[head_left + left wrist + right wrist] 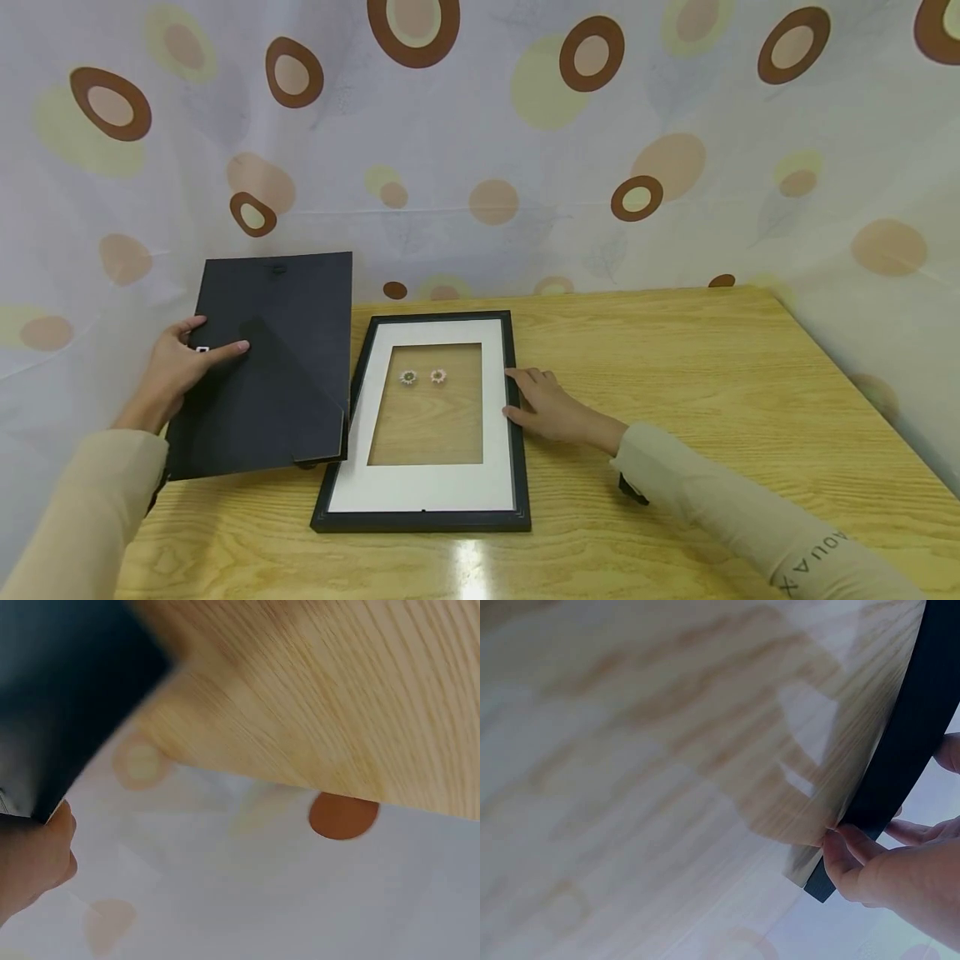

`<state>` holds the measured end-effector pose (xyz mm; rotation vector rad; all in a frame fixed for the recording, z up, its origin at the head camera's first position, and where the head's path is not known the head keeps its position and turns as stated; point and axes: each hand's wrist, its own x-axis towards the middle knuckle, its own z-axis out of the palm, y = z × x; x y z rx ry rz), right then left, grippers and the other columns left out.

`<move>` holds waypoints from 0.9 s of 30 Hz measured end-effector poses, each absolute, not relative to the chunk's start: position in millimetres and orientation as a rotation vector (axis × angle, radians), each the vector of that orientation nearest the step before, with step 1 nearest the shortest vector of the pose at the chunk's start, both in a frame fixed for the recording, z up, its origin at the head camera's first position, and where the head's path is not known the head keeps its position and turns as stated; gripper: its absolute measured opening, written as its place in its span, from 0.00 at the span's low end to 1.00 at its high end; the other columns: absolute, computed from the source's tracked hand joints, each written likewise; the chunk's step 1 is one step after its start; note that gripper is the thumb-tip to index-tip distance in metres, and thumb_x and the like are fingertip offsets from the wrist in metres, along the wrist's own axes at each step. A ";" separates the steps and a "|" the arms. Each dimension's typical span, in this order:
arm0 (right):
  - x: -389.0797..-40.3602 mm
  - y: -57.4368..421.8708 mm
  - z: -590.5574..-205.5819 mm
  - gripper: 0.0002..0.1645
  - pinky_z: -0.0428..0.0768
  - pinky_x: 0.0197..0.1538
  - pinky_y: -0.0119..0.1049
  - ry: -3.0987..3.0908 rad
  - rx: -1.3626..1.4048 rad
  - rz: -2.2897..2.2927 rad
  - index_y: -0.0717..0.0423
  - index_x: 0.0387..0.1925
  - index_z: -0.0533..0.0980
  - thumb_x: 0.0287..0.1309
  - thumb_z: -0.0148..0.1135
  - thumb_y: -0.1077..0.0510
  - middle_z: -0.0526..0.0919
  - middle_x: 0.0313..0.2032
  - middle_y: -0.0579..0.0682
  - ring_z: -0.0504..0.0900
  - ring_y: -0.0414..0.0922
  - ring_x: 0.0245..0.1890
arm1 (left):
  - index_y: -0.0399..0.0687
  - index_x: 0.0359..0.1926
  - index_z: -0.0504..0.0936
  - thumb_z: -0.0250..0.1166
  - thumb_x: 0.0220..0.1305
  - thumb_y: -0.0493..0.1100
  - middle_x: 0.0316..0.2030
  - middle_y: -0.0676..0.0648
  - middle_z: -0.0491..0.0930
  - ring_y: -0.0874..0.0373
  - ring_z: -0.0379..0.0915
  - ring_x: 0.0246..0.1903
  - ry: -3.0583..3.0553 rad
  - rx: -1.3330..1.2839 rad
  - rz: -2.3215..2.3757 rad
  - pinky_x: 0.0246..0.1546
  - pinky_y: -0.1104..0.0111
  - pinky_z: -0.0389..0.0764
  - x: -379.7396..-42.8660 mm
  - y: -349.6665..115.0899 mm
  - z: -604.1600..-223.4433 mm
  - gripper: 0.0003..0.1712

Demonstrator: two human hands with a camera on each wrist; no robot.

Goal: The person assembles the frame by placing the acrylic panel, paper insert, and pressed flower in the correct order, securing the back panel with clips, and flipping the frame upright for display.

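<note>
My left hand [167, 367] grips the left edge of a black backing board [277, 358], thumb spread across its face. The board is raised and tilted over the left side of a black picture frame [423, 522]. The frame lies flat, with a white mat [495, 400] inside and wood showing through the mat's opening. Two small flower-shaped pieces [423, 377] sit within that opening. At the frame's right side, my right hand [551, 408] holds the rim between thumb and fingers; in the right wrist view its fingertips [840, 851] are tucked against the black edge.
The wooden table [675, 400] stretches to the right of the frame. Behind and along both sides hangs a white curtain [450, 150] with brown, peach and yellow-green spots. A bright light reflection [471, 567] shows on the table near the front.
</note>
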<state>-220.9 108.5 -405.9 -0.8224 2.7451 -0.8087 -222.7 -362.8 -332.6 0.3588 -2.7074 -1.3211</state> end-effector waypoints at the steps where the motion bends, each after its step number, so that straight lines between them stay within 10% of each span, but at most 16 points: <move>1: -221.0 108.5 -406.0 0.35 0.66 0.59 0.55 2.745 -0.822 -0.809 0.64 0.65 0.54 0.63 0.52 0.52 0.62 0.61 0.67 0.61 0.63 0.60 | 0.36 0.70 0.41 0.66 0.53 0.56 0.68 0.29 0.43 0.38 0.48 0.62 -2.706 0.349 -1.325 0.62 0.44 0.54 -223.6 -358.8 -332.8 0.57; 27: -221.8 108.5 -407.2 0.35 0.66 0.59 0.55 2.741 -0.814 -0.811 0.63 0.66 0.54 0.64 0.52 0.51 0.62 0.61 0.66 0.60 0.62 0.60 | 0.39 0.70 0.46 0.68 0.53 0.45 0.65 0.30 0.50 0.40 0.58 0.55 -2.744 0.204 -1.474 0.58 0.51 0.63 -225.9 -277.4 -346.0 0.51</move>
